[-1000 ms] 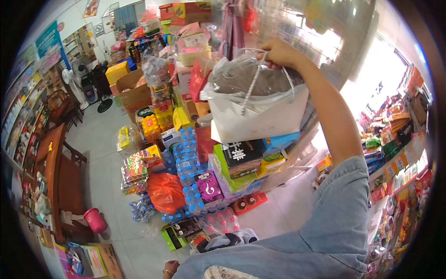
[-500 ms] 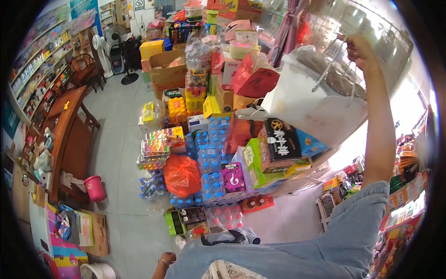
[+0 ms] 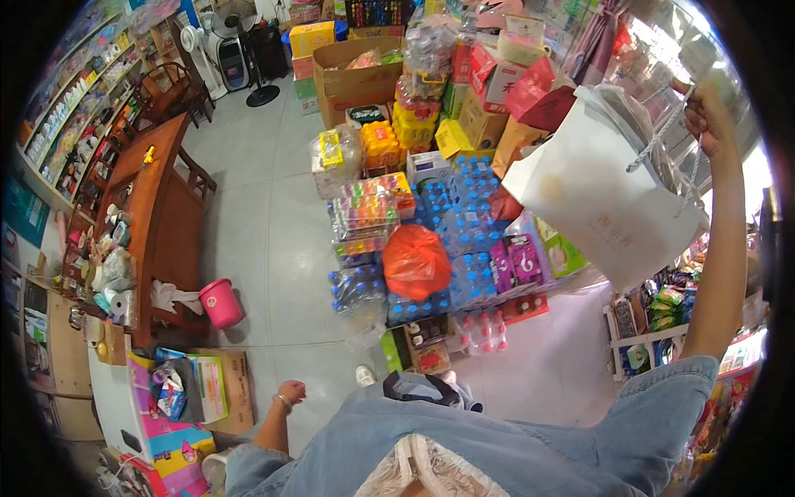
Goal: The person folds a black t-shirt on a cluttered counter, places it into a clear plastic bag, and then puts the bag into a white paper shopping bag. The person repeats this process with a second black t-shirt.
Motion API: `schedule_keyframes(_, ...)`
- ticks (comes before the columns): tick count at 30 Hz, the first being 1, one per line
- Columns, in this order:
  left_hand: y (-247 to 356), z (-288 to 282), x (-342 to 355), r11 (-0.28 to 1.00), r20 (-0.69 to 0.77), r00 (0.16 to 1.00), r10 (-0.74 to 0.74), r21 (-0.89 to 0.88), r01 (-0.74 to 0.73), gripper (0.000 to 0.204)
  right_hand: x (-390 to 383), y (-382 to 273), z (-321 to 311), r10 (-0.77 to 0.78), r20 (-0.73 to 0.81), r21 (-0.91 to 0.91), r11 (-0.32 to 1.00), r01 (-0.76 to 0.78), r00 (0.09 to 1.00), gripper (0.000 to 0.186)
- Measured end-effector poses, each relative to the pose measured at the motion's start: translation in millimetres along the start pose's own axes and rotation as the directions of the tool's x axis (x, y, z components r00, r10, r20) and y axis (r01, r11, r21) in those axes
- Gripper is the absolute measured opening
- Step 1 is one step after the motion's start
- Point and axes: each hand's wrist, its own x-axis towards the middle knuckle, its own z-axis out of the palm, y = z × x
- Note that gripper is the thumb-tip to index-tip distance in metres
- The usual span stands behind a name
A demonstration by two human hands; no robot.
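Observation:
My right hand (image 3: 708, 124) is raised high on the right, its fingers closed round the twisted rope handle of a large white paper bag (image 3: 604, 186). The bag hangs tilted, with greyish clear plastic showing at its open top. It covers part of the stacked goods behind it, close to a red bag (image 3: 538, 103). Low on the left, my left hand (image 3: 290, 391) hangs beside my body with a bracelet at the wrist. Its fingers look curled together, with nothing seen in them, and it touches none of the goods.
Packs of blue-capped bottles (image 3: 472, 224), an orange plastic bag (image 3: 416, 262) and cartons (image 3: 356, 74) pile up ahead. A wooden desk (image 3: 170, 215) and pink bucket (image 3: 221, 304) stand left. Shelves of packets (image 3: 658, 319) are at right. Grey tiled floor (image 3: 265, 215) runs between desk and pile.
The view has shifted, so the pile sits further right. The white bag, still in my right hand, no longer covers the same boxes. My left forearm shows more and has swung forward.

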Motion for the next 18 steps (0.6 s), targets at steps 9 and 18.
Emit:
schedule_keyframes(9,-41.7,-147.9,19.2,0.989,-0.207,0.975,-0.079,-0.142,0.05,0.017,-81.0,24.8,171.9,0.086,0.265,-0.207,0.978,-0.03,0.96,0.013)
schedule_keyframes(18,-43.0,-218.3,79.7,0.925,0.156,0.986,0.063,0.361,-0.116,0.024,-176.3,95.1,337.0,0.361,0.234,-0.63,0.764,-0.142,0.902,0.016)
